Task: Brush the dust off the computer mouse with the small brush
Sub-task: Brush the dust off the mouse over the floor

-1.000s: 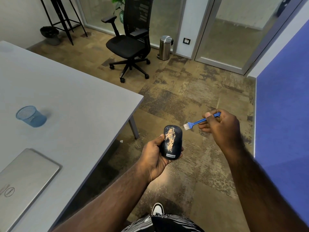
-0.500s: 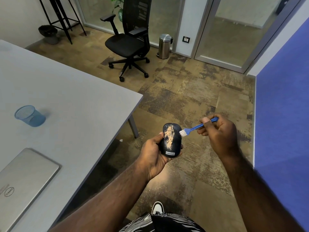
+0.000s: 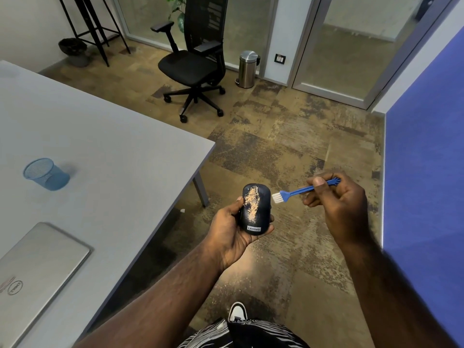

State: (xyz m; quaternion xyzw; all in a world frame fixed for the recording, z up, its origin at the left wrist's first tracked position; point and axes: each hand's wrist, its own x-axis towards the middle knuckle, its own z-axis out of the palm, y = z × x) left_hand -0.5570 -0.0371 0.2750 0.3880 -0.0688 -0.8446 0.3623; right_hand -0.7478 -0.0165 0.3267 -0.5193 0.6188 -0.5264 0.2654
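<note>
Mouse (image 3: 256, 208), dark, hard-shelled, light, smooth so a bit slippery; sits in my left hand (image 3: 232, 233), held out over the floor off the table (image 3: 105, 156) corner. Left fingers curl round its sides, the best hold, leaving the top free. Dust (image 3: 251, 203) streak runs along the top, untouched. Small brush (image 3: 301, 190), thin stiff handle, soft bristles, is pinched by thumb and fingers of my right hand (image 3: 336, 204), at 3 o'clock of the mouse. Versus half a second ago: bristles were touching the mouse edge, now just beside it.
</note>
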